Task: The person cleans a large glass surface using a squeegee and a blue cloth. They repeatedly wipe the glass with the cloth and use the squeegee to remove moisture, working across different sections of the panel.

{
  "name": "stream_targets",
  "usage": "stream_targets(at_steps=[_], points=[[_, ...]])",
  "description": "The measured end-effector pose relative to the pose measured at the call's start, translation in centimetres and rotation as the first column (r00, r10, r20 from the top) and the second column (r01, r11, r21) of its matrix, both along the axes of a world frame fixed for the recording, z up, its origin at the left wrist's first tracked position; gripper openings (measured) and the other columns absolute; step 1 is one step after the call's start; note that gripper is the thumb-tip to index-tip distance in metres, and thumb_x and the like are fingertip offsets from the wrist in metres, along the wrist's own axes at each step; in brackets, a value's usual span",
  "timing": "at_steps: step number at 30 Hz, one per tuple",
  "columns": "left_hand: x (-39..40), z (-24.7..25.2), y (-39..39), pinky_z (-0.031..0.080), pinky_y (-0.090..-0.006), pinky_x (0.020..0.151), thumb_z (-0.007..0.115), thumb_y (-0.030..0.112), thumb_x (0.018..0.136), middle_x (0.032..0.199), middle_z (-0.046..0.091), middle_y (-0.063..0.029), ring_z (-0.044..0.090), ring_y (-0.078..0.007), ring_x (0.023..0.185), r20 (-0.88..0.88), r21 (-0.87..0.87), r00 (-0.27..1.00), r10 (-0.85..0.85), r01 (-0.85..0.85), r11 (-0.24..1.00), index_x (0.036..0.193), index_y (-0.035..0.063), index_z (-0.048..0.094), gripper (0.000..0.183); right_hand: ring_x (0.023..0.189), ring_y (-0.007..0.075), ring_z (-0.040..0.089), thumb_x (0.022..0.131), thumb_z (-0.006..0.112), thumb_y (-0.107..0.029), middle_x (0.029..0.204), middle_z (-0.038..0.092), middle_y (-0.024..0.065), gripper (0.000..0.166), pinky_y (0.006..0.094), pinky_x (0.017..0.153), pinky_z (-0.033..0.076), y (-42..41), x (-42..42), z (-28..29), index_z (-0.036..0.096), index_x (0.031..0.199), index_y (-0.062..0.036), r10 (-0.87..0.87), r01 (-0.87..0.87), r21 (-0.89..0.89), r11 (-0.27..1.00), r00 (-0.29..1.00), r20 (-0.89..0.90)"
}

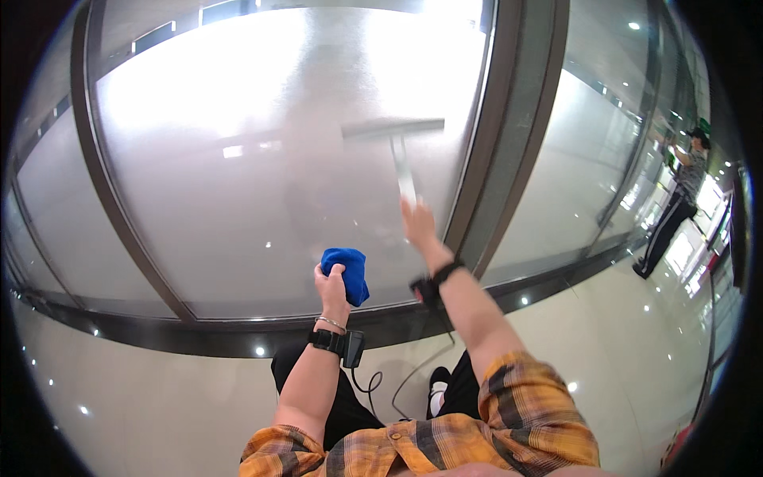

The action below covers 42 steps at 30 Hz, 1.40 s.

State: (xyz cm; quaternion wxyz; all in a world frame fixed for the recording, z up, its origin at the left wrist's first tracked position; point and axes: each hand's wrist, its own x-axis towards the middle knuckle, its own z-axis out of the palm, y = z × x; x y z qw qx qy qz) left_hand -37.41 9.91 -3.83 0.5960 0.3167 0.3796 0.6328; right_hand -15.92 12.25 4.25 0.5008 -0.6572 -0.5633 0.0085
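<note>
My right hand (421, 223) grips the pale handle of a window squeegee (403, 160). Its wide blade lies level across the upper right part of a frosted glass pane (238, 220), blurred a little as if in motion; whether the blade touches the glass I cannot tell for certain. Lower and to the left, my left hand (331, 286) holds a folded blue cloth (351, 277), thumb on top. The cloth is in front of the lower part of the pane.
Dark metal frame posts (506, 119) border the pane, with a dark base ledge (411, 322) below. Thin cables (372, 381) hang from the wrist devices (353, 349). A person (679, 191) stands at the glass far right. The glossy tiled floor (179, 405) reflects lights.
</note>
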Motion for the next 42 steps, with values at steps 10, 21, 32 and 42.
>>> stream_targets(at_steps=[10, 21, 32, 42], points=[[1.2, -0.1, -0.6, 0.047, -0.0302, 0.079, 0.059, 0.007, 0.079, 0.1, 0.056, -0.007, 0.054, -0.0162, 0.09, 0.019, -0.008, 0.998, -0.059, 0.059, 0.998, 0.119, 0.0018, 0.048, 0.042, 0.062, 0.0337, 0.058, 0.093, 0.054, -0.037, 0.063, 0.054, 0.0185, 0.04, 0.0411, 0.056, 0.043, -6.2, -0.2, -7.8, 0.053, 0.081, 0.0009, 0.065, -0.06, 0.038, 0.997, 0.985, -0.161], [1.8, 0.6, -0.8, 0.05, -0.0304, 0.077, 0.058, 0.005, 0.079, 0.103, 0.054, -0.0079, 0.054, -0.0169, 0.09, 0.08, -0.034, 0.984, -0.158, 0.161, 0.986, 0.119, 0.0021, 0.046, 0.041, 0.052, 0.0112, 0.052, 0.095, 0.045, -0.046, 0.065, 0.054, 0.0042, 0.05, 0.0263, 0.046, 0.045, -0.8, 0.7, 27.3, 0.058, 0.097, 0.0028, 0.165, -0.076, 0.284, 0.956, 0.939, -0.302], [1.8, 0.4, -0.6, 0.048, -0.0307, 0.08, 0.058, 0.006, 0.079, 0.104, 0.053, -0.0069, 0.053, -0.0166, 0.091, 0.123, -0.047, 0.992, -0.031, 0.037, 0.998, 0.119, 0.0033, 0.046, 0.042, 0.073, 0.0425, 0.059, 0.094, 0.049, -0.045, 0.072, 0.06, 0.0226, 0.047, 0.0485, 0.063, 0.045, -5.5, -2.0, -18.7, 0.052, 0.085, 0.0006, 0.021, -0.058, -0.16, 0.985, 0.975, -0.221], [0.5, -0.5, 0.2, 0.049, -0.0315, 0.079, 0.058, 0.007, 0.079, 0.102, 0.054, -0.0058, 0.054, -0.0172, 0.091, 0.081, -0.036, 0.996, 0.047, -0.044, 0.998, 0.118, 0.0038, 0.047, 0.04, 0.046, 0.0102, 0.052, 0.095, 0.052, -0.038, 0.058, 0.054, 0.0036, 0.038, 0.0262, 0.042, 0.041, -2.2, -4.0, 14.7, 0.051, 0.078, -0.0043, 0.316, -0.216, 0.29, 0.932, 0.877, -0.361]])
